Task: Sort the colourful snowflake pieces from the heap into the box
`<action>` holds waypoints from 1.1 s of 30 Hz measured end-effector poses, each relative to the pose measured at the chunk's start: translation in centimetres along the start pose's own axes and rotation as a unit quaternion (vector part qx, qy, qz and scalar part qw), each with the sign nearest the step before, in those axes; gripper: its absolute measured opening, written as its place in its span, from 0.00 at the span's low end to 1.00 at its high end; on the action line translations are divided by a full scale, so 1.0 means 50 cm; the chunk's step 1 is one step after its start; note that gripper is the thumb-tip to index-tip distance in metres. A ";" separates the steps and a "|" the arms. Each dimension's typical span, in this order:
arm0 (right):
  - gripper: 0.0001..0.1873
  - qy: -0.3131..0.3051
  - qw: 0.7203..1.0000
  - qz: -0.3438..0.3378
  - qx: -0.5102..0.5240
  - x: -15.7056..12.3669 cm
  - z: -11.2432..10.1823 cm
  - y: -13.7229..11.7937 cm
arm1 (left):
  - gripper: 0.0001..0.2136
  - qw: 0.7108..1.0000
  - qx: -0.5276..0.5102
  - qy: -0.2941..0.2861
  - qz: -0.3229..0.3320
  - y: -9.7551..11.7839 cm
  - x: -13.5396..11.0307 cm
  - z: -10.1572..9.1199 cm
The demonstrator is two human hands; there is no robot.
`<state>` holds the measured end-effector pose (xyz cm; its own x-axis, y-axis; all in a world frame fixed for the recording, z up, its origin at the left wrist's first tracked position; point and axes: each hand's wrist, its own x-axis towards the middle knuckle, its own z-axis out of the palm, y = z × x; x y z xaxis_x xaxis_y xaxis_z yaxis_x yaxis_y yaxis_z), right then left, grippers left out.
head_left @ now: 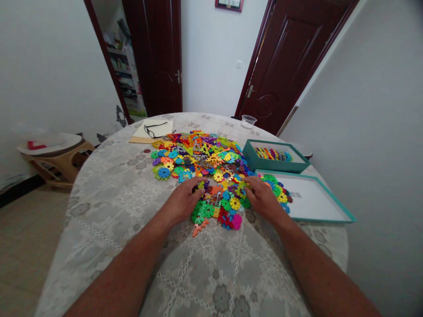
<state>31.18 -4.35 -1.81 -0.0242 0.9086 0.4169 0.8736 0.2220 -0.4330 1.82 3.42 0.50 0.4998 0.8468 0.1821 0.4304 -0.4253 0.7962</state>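
Observation:
A big heap of colourful plastic snowflake discs (pixel 201 160) is spread over the middle of the round table. My left hand (pixel 183 200) rests at the heap's near edge, fingers curled round a dark purple disc. My right hand (pixel 262 197) sits opposite it, fingers pinched on yellow-green discs at the near right of the heap. Green, red and pink discs (pixel 218 213) lie between the two hands.
A teal box (pixel 276 162) with stacked discs and its flat lid (pixel 313 200) lie at the right. Glasses (pixel 155 129) rest on a notebook at the back left, a clear cup (pixel 248 120) at the back. The lace tablecloth (pixel 125 193) covers the table; a wooden stool (pixel 56 158) stands left.

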 end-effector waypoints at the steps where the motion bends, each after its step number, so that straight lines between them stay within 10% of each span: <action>1: 0.18 -0.002 1.000 0.001 -0.013 0.006 0.012 0.003 | 0.18 1.000 0.000 0.001 0.001 0.001 0.000 0.000; 12: 0.20 -0.083 0.993 0.048 -0.061 0.021 0.049 0.015 | 0.15 0.999 -0.017 0.004 -0.040 0.007 -0.001 -0.008; 21: 0.09 0.058 0.986 0.151 0.046 0.016 0.010 -0.011 | 0.18 0.938 -0.309 -0.041 -0.152 -0.006 0.001 -0.006; 25: 0.12 0.044 0.940 0.248 0.231 0.011 0.008 -0.033 | 0.20 0.892 -0.410 -0.033 -0.188 -0.005 0.000 -0.004; 30: 0.18 -0.024 0.802 0.307 0.512 0.002 0.027 -0.087 | 0.19 0.876 -0.435 -0.023 -0.209 0.008 -0.003 -0.001; 33: 0.17 -0.073 0.785 0.280 0.547 -0.007 0.043 -0.125 | 0.18 0.886 -0.418 -0.043 -0.196 0.019 -0.007 0.003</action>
<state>24.68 -5.31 -0.97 0.0899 0.9853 -0.1453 -0.1719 -0.1284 -0.9767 2.16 2.68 1.12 0.5053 0.8349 -0.2183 -0.1058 0.3110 0.9445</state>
